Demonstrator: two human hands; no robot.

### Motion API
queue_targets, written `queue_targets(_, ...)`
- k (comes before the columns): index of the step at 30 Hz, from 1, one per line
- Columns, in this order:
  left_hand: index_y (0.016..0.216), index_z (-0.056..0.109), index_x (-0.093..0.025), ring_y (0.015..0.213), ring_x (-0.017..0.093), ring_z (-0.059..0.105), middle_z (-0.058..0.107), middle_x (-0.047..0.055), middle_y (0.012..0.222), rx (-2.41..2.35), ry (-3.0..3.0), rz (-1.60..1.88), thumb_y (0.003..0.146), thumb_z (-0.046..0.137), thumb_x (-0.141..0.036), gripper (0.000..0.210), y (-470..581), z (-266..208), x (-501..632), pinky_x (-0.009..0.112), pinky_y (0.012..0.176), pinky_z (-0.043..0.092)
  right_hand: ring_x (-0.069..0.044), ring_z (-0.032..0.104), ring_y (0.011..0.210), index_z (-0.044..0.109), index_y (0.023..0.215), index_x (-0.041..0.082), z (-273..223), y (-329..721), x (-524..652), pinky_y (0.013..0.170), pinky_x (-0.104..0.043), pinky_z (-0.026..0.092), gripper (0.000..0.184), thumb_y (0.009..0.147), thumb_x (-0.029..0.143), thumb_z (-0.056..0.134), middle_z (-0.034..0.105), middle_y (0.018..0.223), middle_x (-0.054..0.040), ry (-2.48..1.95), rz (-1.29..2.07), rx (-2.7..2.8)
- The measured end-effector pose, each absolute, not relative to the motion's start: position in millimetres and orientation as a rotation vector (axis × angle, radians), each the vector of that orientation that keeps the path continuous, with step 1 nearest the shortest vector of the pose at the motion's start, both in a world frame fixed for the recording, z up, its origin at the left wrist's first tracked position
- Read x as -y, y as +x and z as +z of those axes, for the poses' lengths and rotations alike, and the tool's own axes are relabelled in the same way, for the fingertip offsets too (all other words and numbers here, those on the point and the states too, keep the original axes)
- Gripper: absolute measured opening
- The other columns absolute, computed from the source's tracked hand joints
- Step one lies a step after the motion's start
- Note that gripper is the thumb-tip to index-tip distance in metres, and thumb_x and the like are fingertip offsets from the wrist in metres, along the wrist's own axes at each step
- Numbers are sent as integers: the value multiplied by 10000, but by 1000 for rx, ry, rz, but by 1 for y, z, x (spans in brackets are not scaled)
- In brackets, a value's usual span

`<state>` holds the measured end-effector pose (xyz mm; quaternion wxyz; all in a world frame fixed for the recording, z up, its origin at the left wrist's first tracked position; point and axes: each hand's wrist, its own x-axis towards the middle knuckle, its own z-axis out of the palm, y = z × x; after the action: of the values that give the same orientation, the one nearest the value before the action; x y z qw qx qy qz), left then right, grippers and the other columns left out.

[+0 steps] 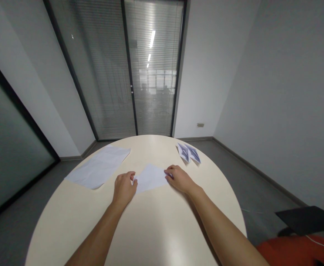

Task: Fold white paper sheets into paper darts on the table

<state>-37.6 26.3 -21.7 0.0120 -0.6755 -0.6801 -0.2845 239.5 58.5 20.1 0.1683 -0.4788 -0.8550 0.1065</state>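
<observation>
A small white sheet of paper (151, 178) lies on the round table between my hands, its far edge coming to a blunt point. My left hand (124, 187) pinches its left corner between thumb and curled fingers. At the right corner, my right hand (179, 178) grips the paper with thumb and fingers close together. Both hands rest low over the tabletop.
The round cream table (151, 229) fills the lower view. A larger creased white sheet (99, 166) lies at its left. Two folded paper pieces (188, 153) sit at the far right. A black and red chair (303, 236) stands beside the table at right.
</observation>
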Motion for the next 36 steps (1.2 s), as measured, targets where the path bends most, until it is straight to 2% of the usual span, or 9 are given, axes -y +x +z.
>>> queue_targets(4,1092,761,-193,991,250,683,776,69,976,2095,-2140,-823,896,534,-215,301,-36,-17,-24,373,974,471,-249,592,1125,743,1109,181,19,239,-58,972,-329,415,244,947,223,566,683,1179,-125,-1372,296,2422)
queue_targets(8,1002,804,-227,978,254,698,792,70,979,2053,-2200,-705,916,522,-226,294,-34,-6,-19,385,953,469,-248,589,1114,747,1080,181,19,238,-57,972,-330,410,232,946,215,561,678,1161,-125,-1387,275,2439)
queue_targets(13,1013,805,-239,1001,267,678,784,70,1003,2055,-2188,-602,938,526,-235,288,-28,3,-12,418,1005,438,-249,580,1125,726,1178,170,17,238,-58,981,-330,409,291,949,229,558,662,1172,-138,-1400,278,2409)
queue_targets(22,1047,783,-209,1080,296,631,746,100,1044,1961,-2204,-434,948,495,-200,304,-22,6,-6,492,1119,349,-252,564,1124,722,1198,165,18,238,-57,990,-330,400,311,959,247,542,646,1161,-140,-1427,274,2422)
queue_targets(25,1028,781,-201,1076,309,623,729,115,1047,1958,-2205,-409,947,510,-273,292,-18,8,-2,527,1151,298,-250,566,1105,708,1221,156,19,238,-56,985,-328,402,326,958,250,541,643,1145,-141,-1437,269,2417)
queue_targets(28,1041,770,-176,1076,325,610,713,137,1046,1974,-2211,-382,939,531,-357,317,-13,10,2,522,1129,315,-244,562,1084,704,1211,157,22,236,-54,975,-327,401,317,958,246,536,636,1137,-137,-1446,248,2435)
queue_targets(32,1075,750,-177,1081,319,605,698,144,1062,1983,-2199,-311,948,513,-391,344,-8,15,6,491,1092,341,-243,550,1061,707,1167,164,25,233,-51,947,-335,403,289,972,245,510,627,1128,-133,-1476,193,2476)
queue_targets(36,1073,748,-166,1092,328,605,690,162,1076,1982,-2180,-242,957,493,-417,377,-4,20,9,496,1086,338,-257,545,1089,690,1213,168,29,230,-48,948,-350,406,314,985,265,498,625,1161,-144,-1510,173,2489)
